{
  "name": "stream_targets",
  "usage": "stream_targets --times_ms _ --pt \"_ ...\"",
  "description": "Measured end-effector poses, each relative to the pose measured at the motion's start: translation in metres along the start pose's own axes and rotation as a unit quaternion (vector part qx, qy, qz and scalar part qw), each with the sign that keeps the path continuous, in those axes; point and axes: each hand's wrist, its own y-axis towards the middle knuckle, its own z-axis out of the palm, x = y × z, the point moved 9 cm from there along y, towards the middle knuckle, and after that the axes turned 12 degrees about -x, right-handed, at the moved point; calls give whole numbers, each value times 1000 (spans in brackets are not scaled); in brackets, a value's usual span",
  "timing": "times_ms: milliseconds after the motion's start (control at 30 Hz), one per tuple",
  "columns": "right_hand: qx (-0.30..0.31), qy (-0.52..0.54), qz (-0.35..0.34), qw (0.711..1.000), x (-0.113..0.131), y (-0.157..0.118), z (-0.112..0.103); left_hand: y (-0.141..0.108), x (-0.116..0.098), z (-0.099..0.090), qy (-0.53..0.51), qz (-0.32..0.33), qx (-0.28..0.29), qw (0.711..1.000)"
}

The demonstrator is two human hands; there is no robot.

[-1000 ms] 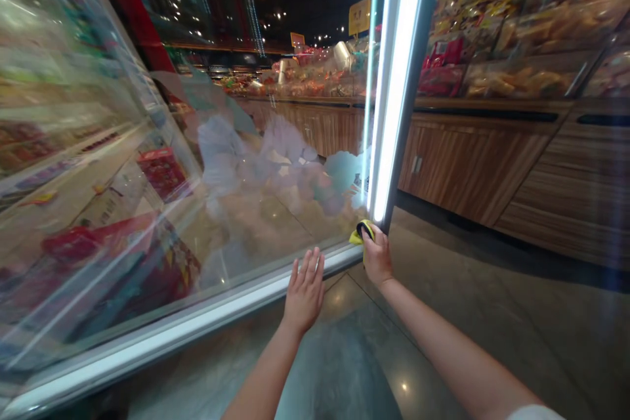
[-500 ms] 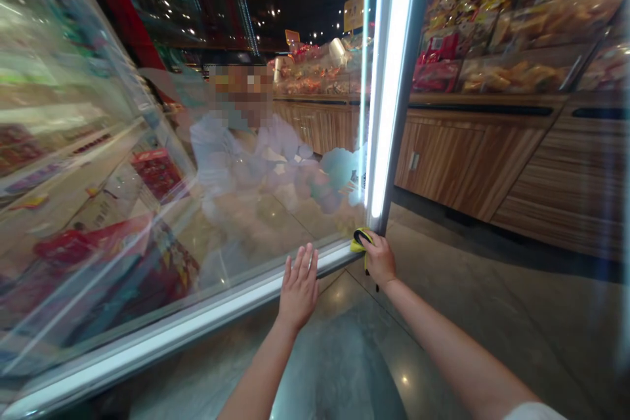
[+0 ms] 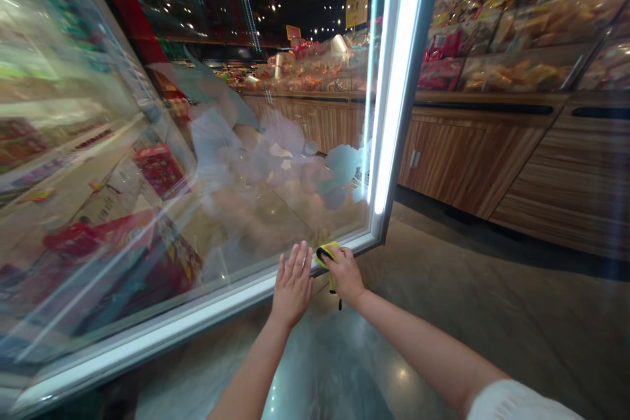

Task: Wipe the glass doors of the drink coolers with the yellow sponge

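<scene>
A glass door (image 3: 275,223) with a pale frame (image 3: 197,315) along its bottom edge stands in front of me. My left hand (image 3: 293,285) lies flat on that lower frame, fingers stretched out and close together. Just to its right, my right hand (image 3: 344,272) presses a yellow and black cloth (image 3: 325,253) onto the frame, its fingers bent over it. A dark strip of the cloth dangles below. The door's lower right corner is to the right of both hands. A person's reflection shows in the glass.
A bright light strip (image 3: 401,79) runs up the door's right edge. Shelves with red packages (image 3: 160,167) show through the glass at left. Wooden counters (image 3: 453,151) piled with bagged snacks (image 3: 522,72) stand at right, above a shiny grey floor (image 3: 443,295).
My right hand has slid the cloth left along the bottom frame, from the lower right corner to beside my left hand. My left hand stays on the frame, nearly unmoved.
</scene>
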Motion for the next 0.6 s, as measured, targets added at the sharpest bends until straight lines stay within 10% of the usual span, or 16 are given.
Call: stream_targets --times_ms 167,600 --pt "51 -5 -74 996 19 6 8 -4 2 -1 -2 4 -6 1000" --pt "16 -138 1 990 -105 10 -46 20 -38 15 -16 49 -36 998"
